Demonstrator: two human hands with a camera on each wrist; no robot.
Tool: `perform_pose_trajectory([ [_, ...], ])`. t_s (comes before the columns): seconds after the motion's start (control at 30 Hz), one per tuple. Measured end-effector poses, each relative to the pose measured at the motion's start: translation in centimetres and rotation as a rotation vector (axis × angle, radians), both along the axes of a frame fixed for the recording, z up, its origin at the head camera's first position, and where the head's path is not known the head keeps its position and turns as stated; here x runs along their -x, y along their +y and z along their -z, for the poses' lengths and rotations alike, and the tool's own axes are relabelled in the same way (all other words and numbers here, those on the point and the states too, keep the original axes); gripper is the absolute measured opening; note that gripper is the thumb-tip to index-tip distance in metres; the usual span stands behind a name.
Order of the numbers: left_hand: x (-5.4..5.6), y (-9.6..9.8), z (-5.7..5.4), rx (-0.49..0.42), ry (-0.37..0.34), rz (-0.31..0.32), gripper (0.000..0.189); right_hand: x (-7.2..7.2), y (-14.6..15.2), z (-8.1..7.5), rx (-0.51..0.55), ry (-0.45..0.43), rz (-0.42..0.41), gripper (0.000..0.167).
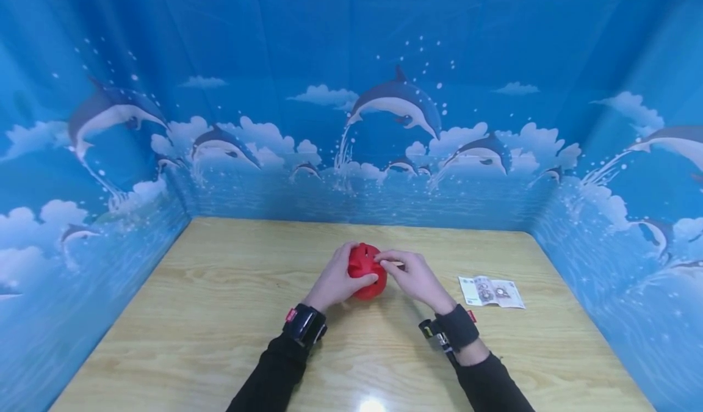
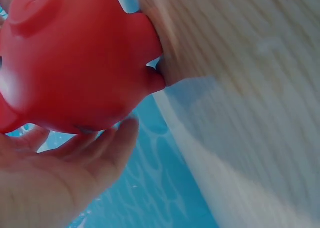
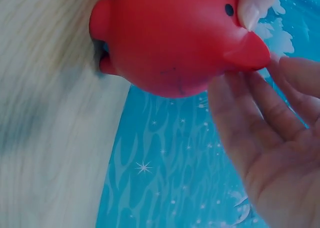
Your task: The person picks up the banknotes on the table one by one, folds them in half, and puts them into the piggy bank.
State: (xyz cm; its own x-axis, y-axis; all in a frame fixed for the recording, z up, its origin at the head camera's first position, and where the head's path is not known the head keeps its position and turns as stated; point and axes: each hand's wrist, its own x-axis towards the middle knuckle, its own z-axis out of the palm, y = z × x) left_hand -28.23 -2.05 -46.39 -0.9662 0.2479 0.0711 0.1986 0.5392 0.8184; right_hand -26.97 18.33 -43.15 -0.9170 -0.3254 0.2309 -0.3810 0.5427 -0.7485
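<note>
A red piggy bank [image 1: 362, 270] with short feet, an ear and a dark eye stands on the wooden table. My left hand [image 1: 337, 281] holds it from the left, thumb across the front and fingers round the side. In the right wrist view that thumb [image 3: 256, 7] lies close by the eye. My right hand [image 1: 412, 274] is at the upper right of the piggy bank, thumb and forefinger close together near a small dark slot on top. Its other fingers [image 3: 240, 112] reach along the side by the ear. I cannot tell whether its fingertips pinch something small.
A creased banknote [image 1: 491, 292] lies flat on the table [image 1: 230, 314], right of my right hand. Blue curtains [image 1: 307, 33] printed with dolphins and clouds enclose the table at the back and both sides. A band with a device is strapped to each wrist.
</note>
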Motion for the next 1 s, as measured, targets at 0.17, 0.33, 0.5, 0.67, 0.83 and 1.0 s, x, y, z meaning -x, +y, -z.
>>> perform_pose_trajectory([
  [0.17,-0.6,1.2,-0.7,0.139,0.104,-0.037,0.087,0.3,2.5,-0.6,-0.029,0.013,0.094,0.022],
  [0.33,-1.3,2.7,-1.5,0.226,0.297,-0.068,0.076,0.9,6.5,-1.1,-0.119,0.009,0.175,0.024],
  [0.5,-1.5,3.8,-2.0,0.239,0.487,-0.074,0.059,1.3,10.8,-1.1,-0.171,-0.003,0.244,0.027],
  [0.67,-1.6,4.6,-2.3,0.231,0.616,-0.087,0.045,1.1,13.9,-1.0,-0.231,-0.071,0.235,0.028],
  [0.83,-2.0,5.6,-2.6,0.183,0.666,-0.038,0.038,0.5,16.6,-0.3,-0.328,-0.14,0.199,0.037],
  [1.0,-2.6,6.6,-2.4,0.166,0.714,0.056,0.032,-0.2,19.1,0.2,-0.396,-0.309,0.221,0.056],
])
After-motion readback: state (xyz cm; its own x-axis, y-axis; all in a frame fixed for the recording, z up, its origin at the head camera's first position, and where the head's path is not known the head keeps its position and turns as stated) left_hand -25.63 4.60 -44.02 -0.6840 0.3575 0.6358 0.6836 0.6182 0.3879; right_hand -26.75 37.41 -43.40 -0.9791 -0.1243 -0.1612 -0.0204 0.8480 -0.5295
